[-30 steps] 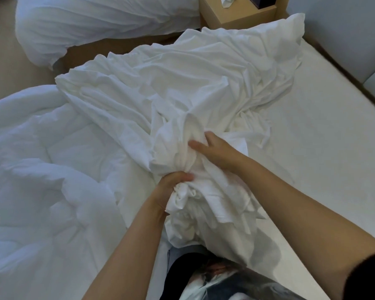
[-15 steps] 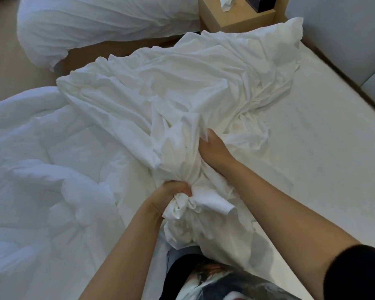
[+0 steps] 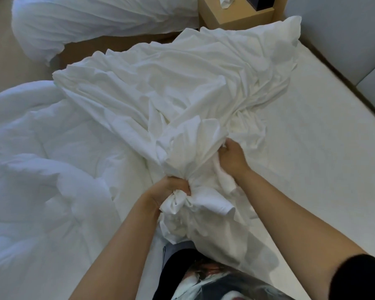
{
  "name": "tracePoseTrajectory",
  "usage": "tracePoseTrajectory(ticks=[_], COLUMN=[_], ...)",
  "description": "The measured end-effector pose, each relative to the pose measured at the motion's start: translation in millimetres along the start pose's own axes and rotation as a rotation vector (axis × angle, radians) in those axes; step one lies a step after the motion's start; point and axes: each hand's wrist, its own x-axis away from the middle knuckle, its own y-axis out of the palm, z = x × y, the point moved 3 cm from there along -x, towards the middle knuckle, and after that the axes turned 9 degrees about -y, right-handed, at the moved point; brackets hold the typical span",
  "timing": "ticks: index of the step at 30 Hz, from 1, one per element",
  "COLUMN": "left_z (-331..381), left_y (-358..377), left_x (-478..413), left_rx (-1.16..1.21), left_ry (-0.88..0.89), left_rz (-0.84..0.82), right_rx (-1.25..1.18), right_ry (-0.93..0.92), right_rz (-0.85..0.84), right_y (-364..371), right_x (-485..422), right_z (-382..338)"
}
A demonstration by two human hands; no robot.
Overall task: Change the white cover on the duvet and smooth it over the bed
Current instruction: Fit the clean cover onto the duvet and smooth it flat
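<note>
The puffy duvet (image 3: 41, 169) fills the left side of the frame, heaped on the bed (image 3: 312, 148). The crumpled white cover (image 3: 171, 87) spreads from the centre to the upper right, overlapping the duvet's edge. At lower centre the left hand (image 3: 171, 189) clenches a bunched twist of the cover. Just right and slightly higher, the right hand (image 3: 232, 156) grips a fold of the same cloth, fingers buried in it. A wooden nightstand (image 3: 236, 16) sits at the top.
</note>
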Motion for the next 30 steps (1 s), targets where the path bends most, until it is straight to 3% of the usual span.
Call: tracePoseTrajectory(ticks=[3,6,9,11,13,15,21,24,25,27,28,30], left_z=[0.8,-3.0,3.5,6.7,4.9,-0.3,-7.4,-8.4,-9.6,-10.1,-10.5,-9.8], left_y=[-6.6,0.8,10.8,14.4,18.9,22.3,21.8,20.3,19.9,19.9,19.3,18.9], left_x=[3.0,-2.5,-5.7,-8.7,-7.8,-8.7,-11.9,-12.1,-13.3,-15.1,-14.5,-12.2], left_rx=[0.164,0.335,0.51,0.691,0.788,0.797,0.779,0.75,0.688,0.574,0.541,0.549], left_ry=[0.095,0.123,0.129,0.116,0.074,0.038,0.086,0.116,0.116,0.114,0.117,0.137], left_rz=[-0.196,-0.175,-0.151,-0.235,-0.288,-0.294,-0.25,-0.243,-0.223,-0.184,-0.175,-0.248], right_rx=[0.014,0.221,0.379,0.369,0.259,0.2,0.207,0.057,0.038,0.015,-0.009,-0.082], right_ry=[0.042,0.001,-0.398,-0.457,-0.17,-0.007,-0.039,-0.262,-0.349,-0.416,-0.36,-0.164], right_rz=[0.113,0.075,0.322,0.124,-0.188,-0.258,-0.248,0.017,0.016,-0.146,-0.2,-0.088], right_y=[-13.9,-13.1,-19.1,-8.1,5.7,7.8,7.5,-6.1,-5.4,5.6,9.1,2.2], right_x=[-12.7,-2.1,41.0,70.1,86.6,89.8,82.5,94.4,99.8,108.4,108.2,94.5], right_z=[-3.6,-15.1,-32.1,-29.1,-11.4,-0.6,-12.1,-31.7,-39.5,-47.6,-46.5,-39.6])
